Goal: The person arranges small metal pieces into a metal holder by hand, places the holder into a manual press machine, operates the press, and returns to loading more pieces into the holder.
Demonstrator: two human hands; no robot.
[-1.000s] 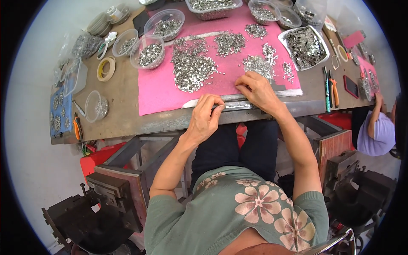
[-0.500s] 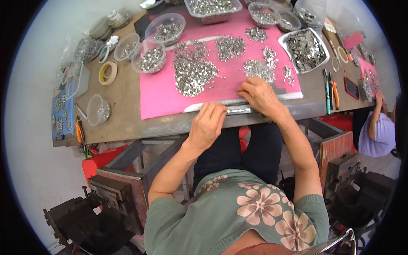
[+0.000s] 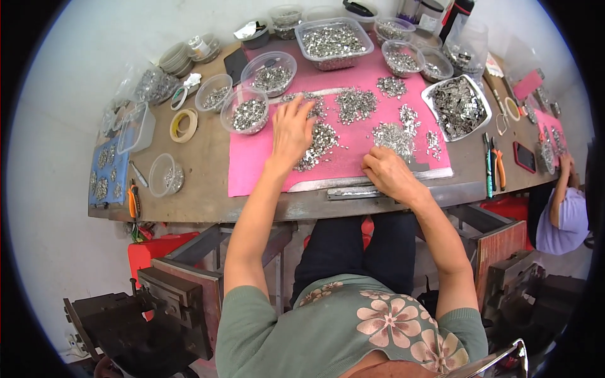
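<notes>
My left hand reaches over the large pile of small shiny metal pieces on the pink cloth, its fingers apart with nothing visible in them. My right hand is closed, thumb and fingers pressed together, just beyond the narrow grey metal bar that lies along the table's front edge. Whatever its fingertips hold, if anything, is hidden. Beyond that hand spreads a pile of thin silver pieces. Another heap of metal pieces lies between the two, farther back.
Clear plastic bowls of metal pieces stand left of the cloth, and a large tub behind. A white tray holds dark shiny pieces. Pliers and a phone lie right; tape lies left. Another person sits far right.
My left hand has left the bar at the front edge and moved forward onto the large pile, its fingers spreading. My right hand remains near the bar, closed. The view has shifted.
</notes>
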